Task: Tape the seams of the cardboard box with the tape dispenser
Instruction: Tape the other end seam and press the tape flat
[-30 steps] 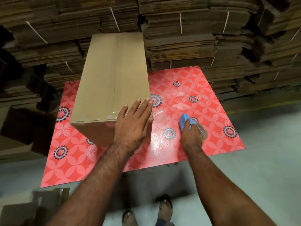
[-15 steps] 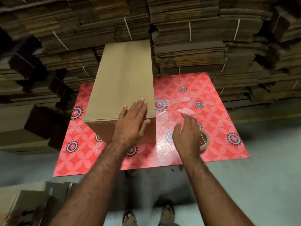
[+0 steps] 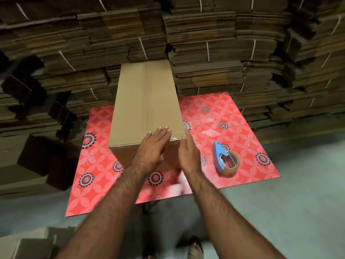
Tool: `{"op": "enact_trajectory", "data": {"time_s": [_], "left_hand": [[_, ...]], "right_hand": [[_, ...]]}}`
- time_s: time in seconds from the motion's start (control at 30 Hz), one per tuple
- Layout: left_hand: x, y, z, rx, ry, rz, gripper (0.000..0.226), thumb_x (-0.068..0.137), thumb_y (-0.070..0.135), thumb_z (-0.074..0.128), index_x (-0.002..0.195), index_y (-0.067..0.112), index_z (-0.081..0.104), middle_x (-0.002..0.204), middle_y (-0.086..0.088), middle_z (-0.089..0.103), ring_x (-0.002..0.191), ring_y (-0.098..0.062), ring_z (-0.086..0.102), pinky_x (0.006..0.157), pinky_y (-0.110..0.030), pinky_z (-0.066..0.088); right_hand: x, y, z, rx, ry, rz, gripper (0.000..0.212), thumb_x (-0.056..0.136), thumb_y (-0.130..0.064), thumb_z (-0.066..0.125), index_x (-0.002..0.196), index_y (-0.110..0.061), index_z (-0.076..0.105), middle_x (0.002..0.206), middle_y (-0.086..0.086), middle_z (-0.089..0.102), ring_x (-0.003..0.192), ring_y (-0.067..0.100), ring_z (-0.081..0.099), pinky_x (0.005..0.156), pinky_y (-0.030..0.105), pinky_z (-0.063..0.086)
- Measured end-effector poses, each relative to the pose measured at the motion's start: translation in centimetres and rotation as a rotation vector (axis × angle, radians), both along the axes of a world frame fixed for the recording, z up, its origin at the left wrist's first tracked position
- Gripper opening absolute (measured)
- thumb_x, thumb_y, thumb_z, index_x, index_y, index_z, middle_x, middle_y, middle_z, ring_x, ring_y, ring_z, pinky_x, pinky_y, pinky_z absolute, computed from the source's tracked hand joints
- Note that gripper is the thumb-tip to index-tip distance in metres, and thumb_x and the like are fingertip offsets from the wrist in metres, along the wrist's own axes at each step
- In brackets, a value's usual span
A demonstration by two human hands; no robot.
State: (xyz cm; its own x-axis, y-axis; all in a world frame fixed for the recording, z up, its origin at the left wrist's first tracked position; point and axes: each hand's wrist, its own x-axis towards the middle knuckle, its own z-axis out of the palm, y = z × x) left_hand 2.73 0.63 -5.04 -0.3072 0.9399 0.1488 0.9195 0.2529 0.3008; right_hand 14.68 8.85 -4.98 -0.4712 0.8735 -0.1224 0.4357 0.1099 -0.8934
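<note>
Moved since half a second back: right hand (image 3: 188,156) now empty and up against the box (image 3: 147,101); dispenser (image 3: 225,160) now lying on the table (image 3: 248,128), let go.

Left hand (image 3: 153,148) flat on the near top edge of box, fingers (image 3: 162,130) straight and close together, pressing down on the shiny tape strip there. Not curled round anything. Right hand flat too, fingers straight, pressed against the near right corner of box, thumb side up. Holding nothing, just pushing on the side. Both hands very near each other at that corner, on the near face and top edge.

Box long and brown, standing on the left half of table, far end reaching past the back edge toward the stacks (image 3: 224,53). Middle seam running down the top, away from the hands. Clear tape shining along the near top edge.

Dispenser blue, with a brown tape roll, lying on its side near the right front part of table, well apart from box and just right of right hand, touching neither.

Table top red with flower and circle shapes. Tall stacks of flat brown cardboard tied with white string behind it. More brown boxes (image 3: 37,159) on the floor at the left. Grey floor (image 3: 280,212) on the right. Sandalled feet (image 3: 195,248) at the bottom.
</note>
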Motion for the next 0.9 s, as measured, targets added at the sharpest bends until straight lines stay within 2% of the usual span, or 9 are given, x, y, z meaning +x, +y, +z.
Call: {"op": "enact_trajectory", "data": {"time_s": [0.13, 0.2, 0.23, 0.27, 0.4, 0.5, 0.7, 0.8, 0.9], "left_hand": [[-0.6, 0.0, -0.1, -0.026, -0.014, -0.017, 0.079, 0.078, -0.001, 0.057, 0.152, 0.014, 0.034, 0.161, -0.004, 0.028, 0.149, -0.024, 0.026, 0.119, -0.049, 0.022], [-0.6, 0.0, 0.3, -0.063, 0.007, -0.023, 0.08, 0.081, 0.001, 0.055, 0.155, 0.016, 0.027, 0.164, -0.001, 0.02, 0.151, -0.02, 0.019, 0.121, -0.043, 0.016], [-0.6, 0.0, 0.4, -0.083, 0.016, -0.027, 0.081, 0.082, 0.002, 0.055, 0.156, 0.017, 0.024, 0.165, 0.0, 0.017, 0.152, -0.019, 0.016, 0.121, -0.042, 0.014], [-0.6, 0.0, 0.5, -0.093, 0.025, -0.029, 0.082, 0.082, 0.002, 0.054, 0.156, 0.017, 0.022, 0.165, 0.0, 0.015, 0.152, -0.019, 0.015, 0.121, -0.041, 0.013], [-0.5, -0.2, 0.8, -0.09, 0.037, -0.045, 0.082, 0.082, 0.002, 0.053, 0.156, 0.016, 0.021, 0.166, -0.001, 0.014, 0.152, -0.02, 0.015, 0.12, -0.042, 0.014], [-0.6, -0.3, 0.5, -0.088, 0.053, -0.052, 0.082, 0.081, 0.004, 0.054, 0.156, 0.015, 0.022, 0.165, -0.002, 0.015, 0.152, -0.021, 0.016, 0.12, -0.042, 0.015], [-1.0, -0.4, 0.5, -0.048, -0.027, -0.104, 0.069, 0.091, 0.01, 0.051, 0.155, 0.014, 0.025, 0.164, -0.004, 0.02, 0.151, -0.021, 0.018, 0.12, -0.043, 0.014], [-2.9, -2.0, 0.9, 0.06, -0.048, -0.05, 0.057, 0.091, 0.018, 0.05, 0.147, 0.016, 0.043, 0.158, -0.004, 0.035, 0.147, -0.02, 0.03, 0.119, -0.05, 0.021], [-4.3, -4.2, 0.5, 0.046, -0.022, 0.006, 0.067, 0.077, 0.02, 0.042, 0.144, 0.023, 0.049, 0.156, 0.003, 0.04, 0.146, -0.017, 0.033, 0.116, -0.056, 0.017]], "right_hand": [[-0.6, -0.2, -0.4, -0.238, 0.119, -0.038, 0.055, 0.105, -0.05, 0.028, 0.15, -0.021, 0.043, 0.153, -0.002, 0.044, 0.142, 0.017, 0.038, 0.12, 0.03, 0.024], [-0.6, 0.2, -1.2, -0.306, 0.141, -0.044, 0.094, 0.084, -0.086, 0.022, 0.147, -0.022, 0.047, 0.151, -0.002, 0.047, 0.141, 0.016, 0.04, 0.121, 0.036, 0.024], [-0.4, 0.6, -1.3, -0.324, 0.145, -0.061, 0.107, 0.072, -0.095, 0.017, 0.146, -0.024, 0.049, 0.15, -0.001, 0.048, 0.14, 0.016, 0.041, 0.12, 0.039, 0.027], [-0.3, 0.8, -1.2, -0.326, 0.156, -0.103, 0.108, 0.071, -0.095, 0.016, 0.146, -0.025, 0.049, 0.15, -0.001, 0.048, 0.141, 0.017, 0.041, 0.12, 0.04, 0.028], [-1.0, -0.1, 1.2, -0.186, 0.288, -0.218, 0.076, 0.092, -0.069, 0.023, 0.146, -0.021, 0.048, 0.151, -0.002, 0.048, 0.141, 0.014, 0.041, 0.12, 0.035, 0.028], [-1.8, -0.6, 0.4, -0.075, 0.163, -0.192, 0.051, 0.107, -0.042, 0.022, 0.147, -0.022, 0.048, 0.15, 0.001, 0.049, 0.14, 0.019, 0.042, 0.116, 0.029, 0.028], [-1.5, 0.2, -1.7, -0.09, 0.011, -0.124, 0.052, 0.109, -0.035, 0.022, 0.155, -0.011, 0.028, 0.162, 0.009, 0.027, 0.149, 0.023, 0.024, 0.116, 0.021, 0.015], [-2.1, -2.2, -2.4, 0.109, 0.087, -0.247, 0.056, 0.108, -0.027, 0.03, 0.155, 0.001, 0.015, 0.164, 0.017, 0.013, 0.152, 0.023, 0.012, 0.114, 0.01, 0.0], [-4.1, -4.8, -2.5, 0.172, 0.164, -0.274, 0.068, 0.101, -0.034, 0.025, 0.154, 0.006, 0.008, 0.164, 0.019, 0.005, 0.153, 0.024, 0.006, 0.117, 0.012, -0.002]]}}
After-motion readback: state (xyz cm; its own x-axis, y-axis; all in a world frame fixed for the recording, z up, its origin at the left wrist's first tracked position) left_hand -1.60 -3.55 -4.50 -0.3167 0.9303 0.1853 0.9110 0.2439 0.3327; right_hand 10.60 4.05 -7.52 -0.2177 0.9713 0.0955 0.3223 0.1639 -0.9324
